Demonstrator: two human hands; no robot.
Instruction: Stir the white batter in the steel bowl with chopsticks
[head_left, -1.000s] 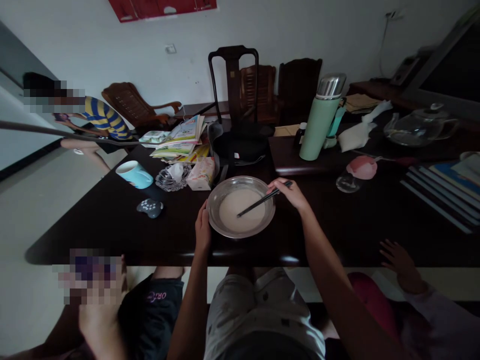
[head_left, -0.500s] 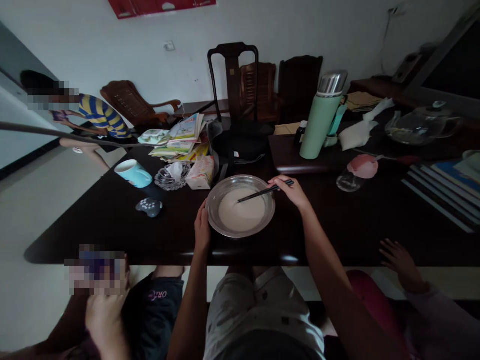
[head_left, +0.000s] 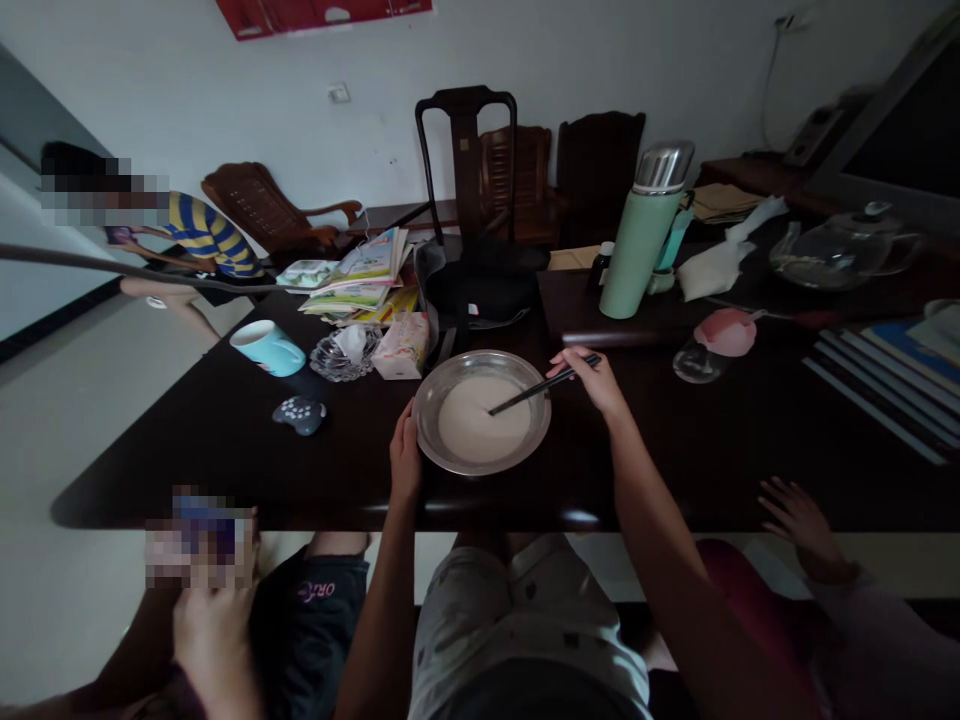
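A round metal bowl [head_left: 432, 448] stands on the dark table in front of me, with a pale, milky batter [head_left: 472, 425] in it. My left hand [head_left: 405, 452] is curled against the bowl's left side, its fingers partly hidden by the rim. Dark chopsticks [head_left: 534, 388] are gripped in my right hand [head_left: 589, 378], above the bowl's right edge. Their tips dip into the batter near its middle.
A tissue box [head_left: 402, 346], a glass dish [head_left: 341, 362], a blue mug [head_left: 268, 349] and a game controller [head_left: 299, 415] lie left. Right are a green flask [head_left: 643, 245], pink-capped bottle [head_left: 724, 335] and books [head_left: 885, 385]. Another person's hand [head_left: 799, 520] rests at the right edge.
My right hand has shifted slightly to the right, and the chopstick tips have moved right and a little nearer me through the batter. My left hand and the bowl stay put.
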